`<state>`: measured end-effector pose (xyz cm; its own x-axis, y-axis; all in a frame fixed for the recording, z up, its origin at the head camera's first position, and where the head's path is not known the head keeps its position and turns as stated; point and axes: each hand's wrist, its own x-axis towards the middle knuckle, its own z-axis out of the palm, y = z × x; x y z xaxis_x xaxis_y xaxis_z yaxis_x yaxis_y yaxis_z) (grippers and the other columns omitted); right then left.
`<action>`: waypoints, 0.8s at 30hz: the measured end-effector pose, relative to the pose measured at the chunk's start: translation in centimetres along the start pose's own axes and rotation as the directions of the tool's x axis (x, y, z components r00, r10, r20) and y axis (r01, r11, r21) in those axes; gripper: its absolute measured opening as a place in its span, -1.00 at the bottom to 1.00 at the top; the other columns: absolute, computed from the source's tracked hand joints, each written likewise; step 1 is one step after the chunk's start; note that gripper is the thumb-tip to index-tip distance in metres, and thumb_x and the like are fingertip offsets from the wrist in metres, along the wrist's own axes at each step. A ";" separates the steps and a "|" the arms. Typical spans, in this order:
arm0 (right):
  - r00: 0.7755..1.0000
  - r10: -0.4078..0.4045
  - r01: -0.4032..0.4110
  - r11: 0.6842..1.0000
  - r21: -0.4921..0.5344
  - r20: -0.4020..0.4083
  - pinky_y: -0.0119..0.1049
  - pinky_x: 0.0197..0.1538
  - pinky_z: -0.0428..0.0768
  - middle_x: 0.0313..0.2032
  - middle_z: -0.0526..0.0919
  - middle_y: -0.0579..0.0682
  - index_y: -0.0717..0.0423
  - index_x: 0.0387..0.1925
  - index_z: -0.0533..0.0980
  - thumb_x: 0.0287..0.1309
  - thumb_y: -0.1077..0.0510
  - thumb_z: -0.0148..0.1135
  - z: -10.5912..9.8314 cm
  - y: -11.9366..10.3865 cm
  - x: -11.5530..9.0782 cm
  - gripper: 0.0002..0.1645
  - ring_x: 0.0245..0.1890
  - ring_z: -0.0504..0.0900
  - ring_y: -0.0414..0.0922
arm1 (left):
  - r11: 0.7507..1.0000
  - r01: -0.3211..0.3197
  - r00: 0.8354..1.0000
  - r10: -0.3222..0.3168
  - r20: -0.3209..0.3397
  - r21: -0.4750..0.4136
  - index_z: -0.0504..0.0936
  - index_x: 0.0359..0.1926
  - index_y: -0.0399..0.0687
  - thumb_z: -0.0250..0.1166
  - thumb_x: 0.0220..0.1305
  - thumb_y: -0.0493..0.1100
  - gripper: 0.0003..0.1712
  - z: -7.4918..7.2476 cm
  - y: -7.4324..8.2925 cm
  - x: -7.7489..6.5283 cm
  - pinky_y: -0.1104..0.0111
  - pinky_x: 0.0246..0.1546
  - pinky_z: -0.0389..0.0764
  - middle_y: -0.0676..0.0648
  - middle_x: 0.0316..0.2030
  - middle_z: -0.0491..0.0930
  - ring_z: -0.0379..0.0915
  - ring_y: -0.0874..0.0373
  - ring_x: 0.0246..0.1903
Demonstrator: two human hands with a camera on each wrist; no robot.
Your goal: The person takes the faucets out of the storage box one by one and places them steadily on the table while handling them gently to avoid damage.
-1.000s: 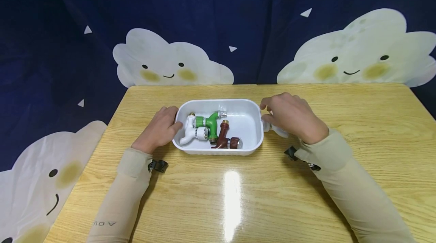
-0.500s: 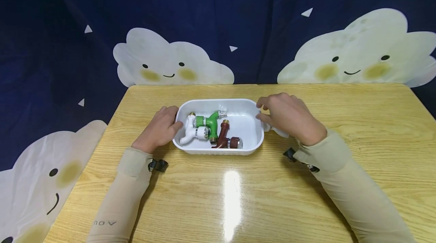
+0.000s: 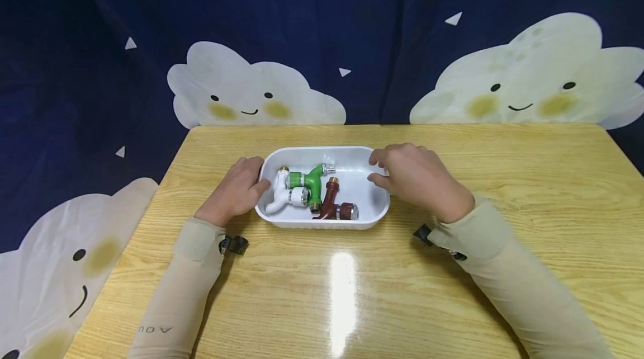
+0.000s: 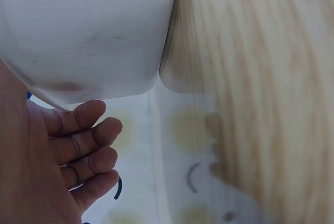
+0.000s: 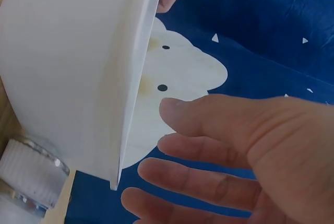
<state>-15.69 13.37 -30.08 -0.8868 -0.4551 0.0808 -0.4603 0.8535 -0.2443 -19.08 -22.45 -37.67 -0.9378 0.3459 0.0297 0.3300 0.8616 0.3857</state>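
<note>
A person's left hand grips a tub on a table, with a white tap, green tap and brown tap inside; the right hand, fingers loosely parted, hovers over the tub's right end.

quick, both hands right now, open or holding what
Left hand: holding the rim of the white tray.
Right hand: open, at the tray's right end, holding nothing.
</note>
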 end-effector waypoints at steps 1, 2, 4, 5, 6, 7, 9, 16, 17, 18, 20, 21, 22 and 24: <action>1.000 -0.008 0.008 1.000 -0.003 -0.005 0.01 -0.30 0.64 -0.20 0.82 0.02 0.11 -0.05 0.72 0.24 0.06 0.40 0.1 -0.1 0.0 -0.70 -0.36 0.71 -0.05 | 1.000 0.000 1.000 0.000 -0.001 0.000 0.51 -0.15 -0.18 0.04 0.31 -0.10 -0.74 0.0 0.0 0.0 0.18 -0.12 0.30 -0.14 -0.36 0.51 0.31 -0.06 -0.22; 1.000 -0.016 0.016 1.000 -0.007 -0.011 0.02 -0.30 0.65 -0.20 0.83 0.02 0.11 -0.05 0.72 0.24 0.06 0.41 0.2 -0.2 0.0 -0.70 -0.35 0.71 -0.04 | 1.000 -0.001 1.000 0.001 -0.002 0.001 0.52 -0.15 -0.19 0.03 0.31 -0.10 -0.73 0.0 0.0 0.0 0.18 -0.12 0.30 -0.14 -0.35 0.51 0.31 -0.06 -0.22; 1.000 -0.026 0.026 1.000 -0.013 -0.018 0.03 -0.28 0.66 -0.18 0.83 0.02 0.12 -0.06 0.72 0.24 0.06 0.41 0.3 -0.4 -0.1 -0.70 -0.35 0.72 -0.03 | 1.000 0.002 1.000 -0.002 -0.003 -0.001 0.52 -0.14 -0.19 0.03 0.31 -0.10 -0.72 0.0 0.0 0.0 0.18 -0.12 0.30 -0.14 -0.34 0.52 0.31 -0.06 -0.22; 0.999 -0.028 0.028 1.000 -0.014 -0.020 0.02 -0.27 0.66 -0.18 0.83 0.03 0.12 -0.06 0.72 0.24 0.06 0.41 0.3 -0.5 -0.1 -0.71 -0.34 0.72 -0.02 | 1.000 0.003 1.000 -0.003 -0.003 -0.002 0.52 -0.13 -0.19 0.03 0.31 -0.09 -0.72 0.0 0.0 0.0 0.18 -0.12 0.30 -0.15 -0.34 0.52 0.31 -0.06 -0.22; 0.999 -0.031 0.030 0.999 -0.015 -0.018 0.02 -0.27 0.66 -0.18 0.83 0.03 0.12 -0.06 0.72 0.24 0.06 0.41 0.4 -0.6 -0.1 -0.71 -0.34 0.72 -0.03 | 1.000 0.004 1.000 -0.004 -0.003 -0.002 0.52 -0.13 -0.19 0.03 0.31 -0.09 -0.72 0.0 0.0 0.0 0.19 -0.12 0.30 -0.15 -0.33 0.53 0.31 -0.06 -0.22; 0.999 -0.034 0.033 0.999 -0.016 -0.016 0.01 -0.27 0.66 -0.19 0.82 0.03 0.12 -0.07 0.72 0.25 0.06 0.41 0.4 -0.6 -0.1 -0.71 -0.35 0.71 -0.03 | 1.000 0.003 1.000 -0.003 -0.004 -0.002 0.52 -0.12 -0.19 0.04 0.31 -0.09 -0.72 0.0 0.0 -0.1 0.19 -0.12 0.31 -0.15 -0.32 0.53 0.31 -0.07 -0.22; 0.999 -0.038 0.038 0.999 -0.016 -0.011 0.00 -0.27 0.66 -0.19 0.82 0.03 0.12 -0.07 0.72 0.25 0.06 0.41 0.6 -0.8 -0.1 -0.71 -0.35 0.71 -0.04 | 1.000 0.004 1.000 -0.004 -0.004 -0.003 0.52 -0.12 -0.19 0.04 0.32 -0.08 -0.71 0.0 0.0 -0.1 0.19 -0.12 0.31 -0.15 -0.32 0.53 0.31 -0.07 -0.22; 0.996 -0.077 0.077 0.997 -0.024 -0.033 0.00 -0.28 0.67 -0.20 0.82 0.01 0.12 -0.09 0.71 0.24 0.07 0.42 0.9 -1.2 -0.3 -0.73 -0.37 0.72 -0.04 | 1.000 0.014 1.000 -0.013 0.011 -0.011 0.52 -0.11 -0.18 0.04 0.32 -0.07 -0.70 0.0 0.0 -0.1 0.18 -0.10 0.31 -0.15 -0.31 0.53 0.31 -0.06 -0.20; 0.996 -0.080 0.079 0.997 -0.024 -0.032 -0.01 -0.30 0.67 -0.20 0.82 0.01 0.12 -0.09 0.71 0.24 0.07 0.42 0.9 -1.2 -0.3 -0.73 -0.37 0.71 -0.05 | 1.000 0.016 1.000 -0.015 0.013 -0.011 0.52 -0.10 -0.18 0.04 0.32 -0.07 -0.70 0.0 0.0 -0.1 0.18 -0.10 0.31 -0.15 -0.30 0.53 0.31 -0.06 -0.19; 0.996 -0.083 0.082 0.996 -0.025 -0.031 -0.03 -0.31 0.67 -0.20 0.82 0.01 0.12 -0.09 0.71 0.24 0.07 0.42 0.9 -1.3 -0.2 -0.73 -0.38 0.71 -0.05 | 1.000 0.018 1.000 -0.018 0.015 -0.011 0.52 -0.10 -0.19 0.04 0.32 -0.07 -0.70 0.0 0.0 -0.1 0.18 -0.10 0.31 -0.15 -0.30 0.53 0.31 -0.06 -0.19; 0.996 -0.086 0.085 0.996 -0.024 -0.026 -0.05 -0.32 0.67 -0.20 0.81 0.01 0.11 -0.09 0.72 0.24 0.07 0.42 1.0 -1.4 -0.2 -0.74 -0.39 0.71 -0.07 | 1.000 0.020 1.000 -0.020 0.020 -0.009 0.52 -0.08 -0.19 0.04 0.33 -0.07 -0.69 0.0 0.1 -0.1 0.18 -0.11 0.31 -0.15 -0.30 0.54 0.31 -0.06 -0.19; 0.996 -0.086 0.085 0.996 -0.024 -0.027 -0.05 -0.33 0.66 -0.20 0.82 0.01 0.11 -0.10 0.72 0.24 0.08 0.42 1.0 -1.4 -0.2 -0.74 -0.39 0.71 -0.07 | 1.000 0.020 1.000 -0.020 0.021 -0.009 0.52 -0.08 -0.19 0.03 0.33 -0.07 -0.69 0.0 0.1 -0.1 0.18 -0.11 0.31 -0.15 -0.30 0.54 0.31 -0.06 -0.19; 0.996 -0.087 0.086 0.996 -0.025 -0.028 -0.05 -0.33 0.66 -0.20 0.82 0.01 0.11 -0.10 0.72 0.24 0.08 0.42 1.1 -1.4 -0.2 -0.74 -0.40 0.71 -0.08 | 1.000 0.020 1.000 -0.020 0.022 -0.010 0.52 -0.08 -0.19 0.03 0.33 -0.08 -0.69 0.0 0.1 -0.1 0.19 -0.11 0.31 -0.15 -0.30 0.54 0.31 -0.05 -0.19; 0.995 -0.093 0.092 0.995 -0.024 -0.032 -0.06 -0.33 0.67 -0.20 0.82 0.02 0.12 -0.10 0.72 0.23 0.08 0.43 1.1 -1.5 -0.2 -0.74 -0.41 0.70 -0.09 | 1.000 0.017 1.000 -0.017 0.020 -0.009 0.52 -0.10 -0.19 0.03 0.33 -0.08 -0.70 -0.1 0.1 -0.1 0.19 -0.12 0.31 -0.15 -0.31 0.53 0.30 -0.05 -0.20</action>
<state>-14.81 11.92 -30.83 -0.8410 -0.5241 0.1343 -0.5411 0.8137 -0.2125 -19.01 -22.44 -37.59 -0.9410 0.3385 0.0044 0.3127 0.8641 0.3944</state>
